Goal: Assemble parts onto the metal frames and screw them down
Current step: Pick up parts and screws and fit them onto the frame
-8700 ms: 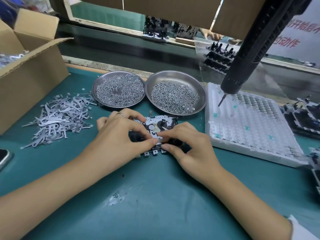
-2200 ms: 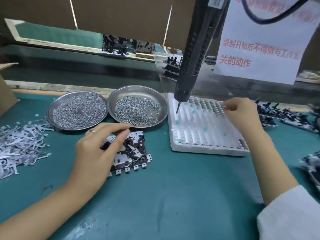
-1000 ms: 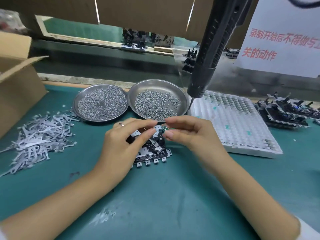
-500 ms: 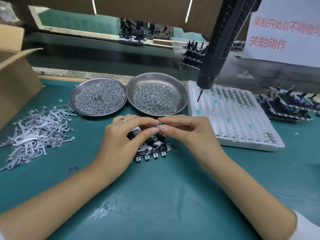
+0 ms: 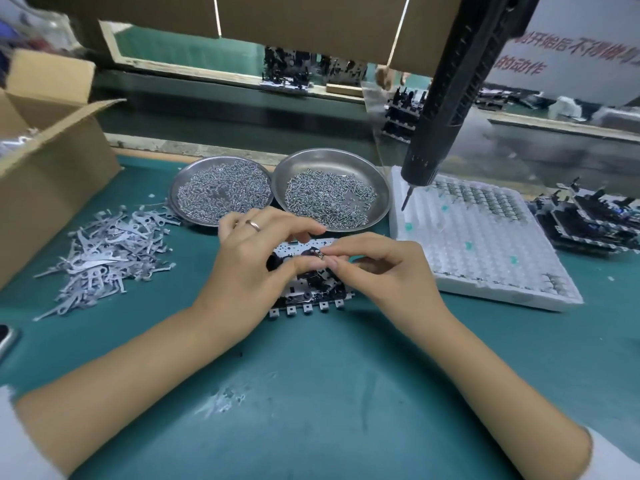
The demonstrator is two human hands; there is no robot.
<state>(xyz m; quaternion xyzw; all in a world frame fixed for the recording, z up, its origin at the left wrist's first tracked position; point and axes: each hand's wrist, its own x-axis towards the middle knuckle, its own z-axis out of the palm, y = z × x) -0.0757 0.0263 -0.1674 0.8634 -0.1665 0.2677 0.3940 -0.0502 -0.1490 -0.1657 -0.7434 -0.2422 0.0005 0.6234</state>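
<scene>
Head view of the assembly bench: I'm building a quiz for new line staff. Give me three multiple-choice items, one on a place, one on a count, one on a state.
1. Where is the pile of flat grey metal levers?
A. left of the hands
B. inside the white tray
C. on the frame

2. How many round steel screw dishes are there?
A. one
B. two
C. four

3. What is the hanging screwdriver doing?
A. gripped by the right hand
B. lying on the mat
C. hanging untouched

Answers: 1 A, it lies beside the cardboard box. 2 B, two sit side by side. 3 C, both the left hand and the right hand work at the metal frame.
</scene>
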